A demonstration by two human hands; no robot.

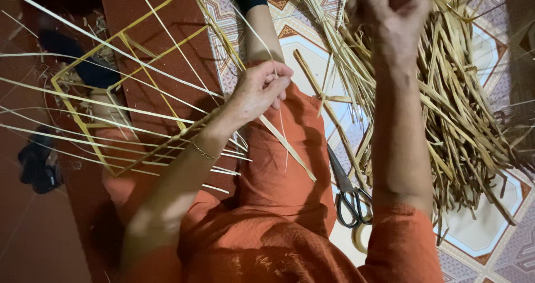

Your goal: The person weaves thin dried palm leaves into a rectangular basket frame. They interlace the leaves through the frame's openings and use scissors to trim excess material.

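Note:
My left hand [261, 88] pinches a thin pale fibre strand [283, 135] over my orange-clad lap, beside a square bamboo frame [120, 74] strung with long pale strips. Raised high near the top edge, my right hand [392, 7] is clenched and blurred, apparently pulling the upper end of a strand. A large heap of dry straw-like strips [457, 104] lies on the patterned tiled floor [490, 233] to the right. A flat bamboo slat [290, 149] runs diagonally across my knee.
Black-handled scissors [346, 191] lie on the floor between my leg and the straw heap. A dark object [38, 163] sits on the reddish floor at the left. Long strips stick out leftward from the frame.

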